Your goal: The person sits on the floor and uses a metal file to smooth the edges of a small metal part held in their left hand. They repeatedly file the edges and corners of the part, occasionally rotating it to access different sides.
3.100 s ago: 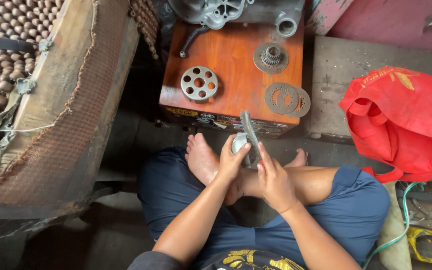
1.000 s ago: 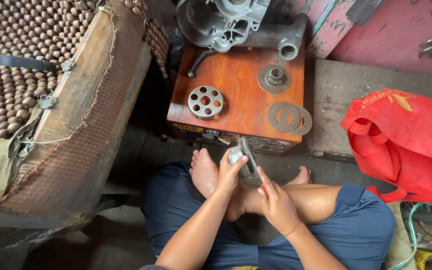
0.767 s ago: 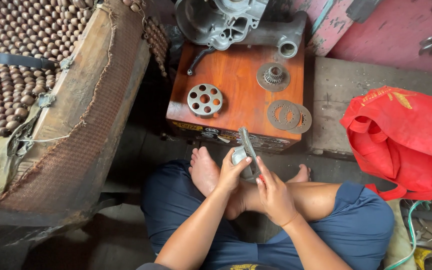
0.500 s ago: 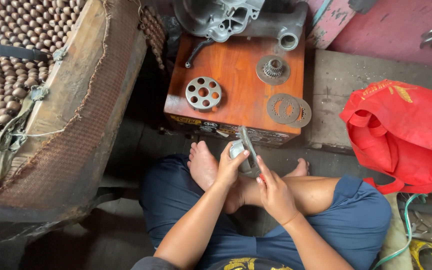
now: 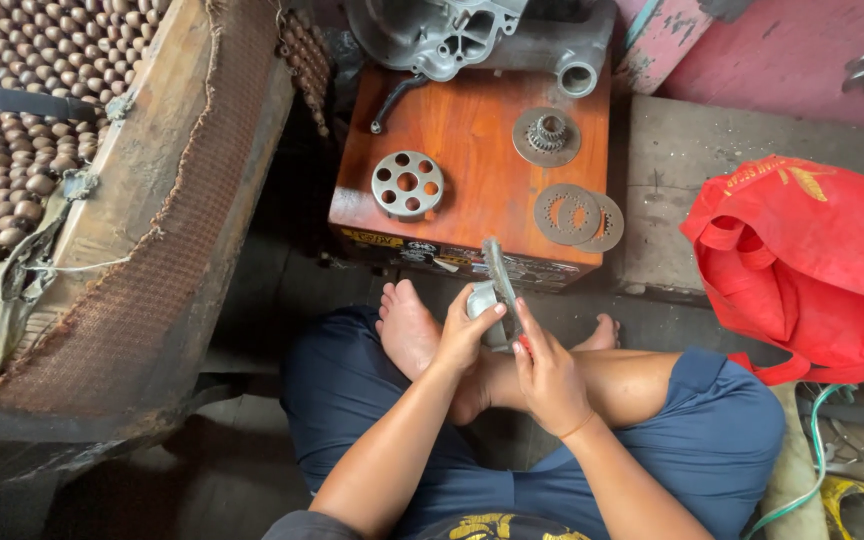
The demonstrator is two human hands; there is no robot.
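I sit cross-legged, and my left hand [image 5: 464, 335] grips a round grey metal clutch part [image 5: 480, 298] held over my bare foot. My right hand [image 5: 546, 368] presses against a thin ring-shaped plate [image 5: 500, 280] set on edge on that part, with a small red thing at my fingertips. Both hands meet in front of a low orange-brown wooden box [image 5: 472, 190]. On the box lie a holed metal disc [image 5: 407, 184], a geared hub [image 5: 547, 134] and two flat friction plates [image 5: 579, 215].
A grey engine casing [image 5: 472, 35] lies at the box's far edge. A red cloth bag [image 5: 812, 260] rests on the concrete step at right. At left stands a woven seat frame [image 5: 162, 230] with a brown beaded mat [image 5: 22, 100]. A green hose [image 5: 802, 470] lies at lower right.
My hands have stayed together on the metal part, shifting the thin plate slightly. The view has swayed a little; the pieces on the box have not moved.
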